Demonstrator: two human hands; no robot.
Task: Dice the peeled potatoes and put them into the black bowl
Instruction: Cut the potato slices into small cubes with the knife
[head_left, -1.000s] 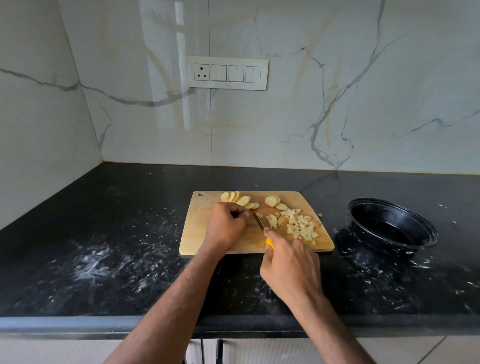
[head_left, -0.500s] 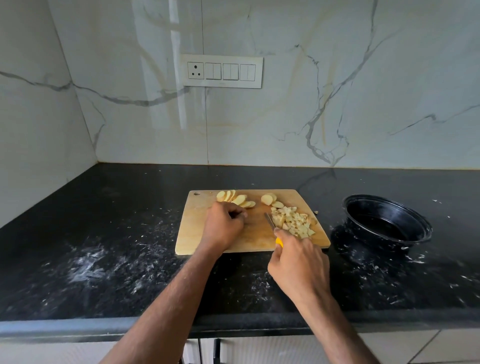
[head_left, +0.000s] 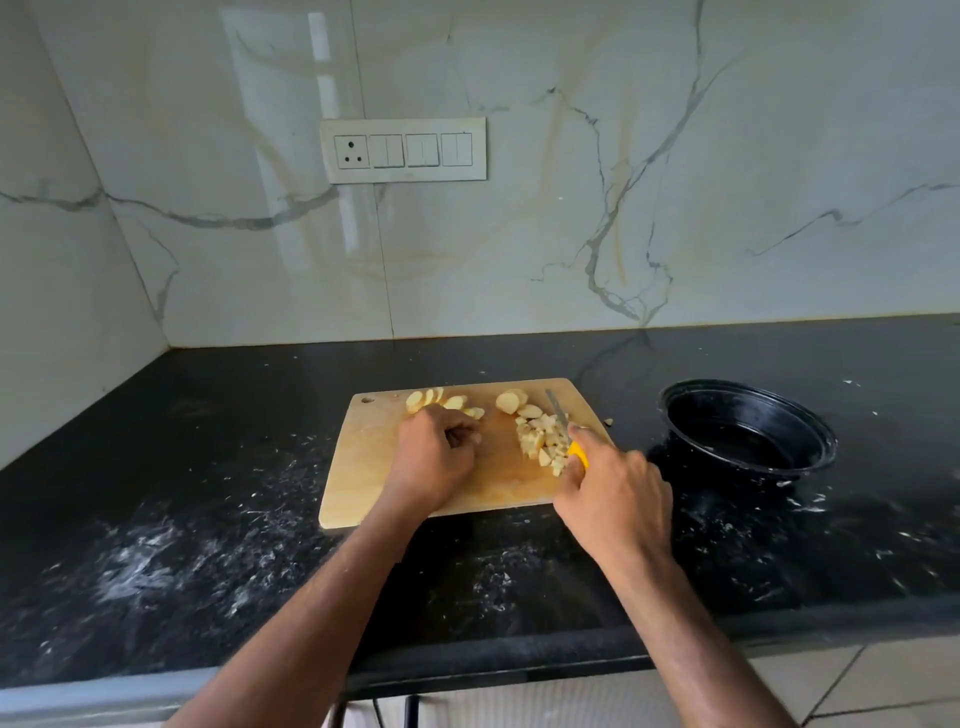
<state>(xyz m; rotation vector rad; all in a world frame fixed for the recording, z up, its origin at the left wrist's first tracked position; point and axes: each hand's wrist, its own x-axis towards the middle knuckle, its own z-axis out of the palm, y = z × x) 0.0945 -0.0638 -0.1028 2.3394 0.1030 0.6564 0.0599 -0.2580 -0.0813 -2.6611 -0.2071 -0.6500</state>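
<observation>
A wooden cutting board (head_left: 363, 467) lies on the black counter. Potato slices (head_left: 431, 400) are fanned along its far edge, with two more slices (head_left: 511, 401) further right. A heap of diced potato (head_left: 543, 439) sits on the board's right part. My right hand (head_left: 615, 499) is shut on a yellow-handled knife (head_left: 563, 421), whose blade runs along the right side of the heap. My left hand (head_left: 434, 460) rests curled on the board, its fingertips at the near slices; what it holds is hidden. The black bowl (head_left: 675, 410) stands right of the board.
The black countertop (head_left: 182, 519) is streaked with white smears. A marble wall with a switch plate (head_left: 402, 149) rises behind it, and a side wall closes the left. The counter's front edge runs below my forearms.
The knife has moved from the left of the diced heap to its right side, and my right hand shifted right with it. My left hand stayed near the slices.
</observation>
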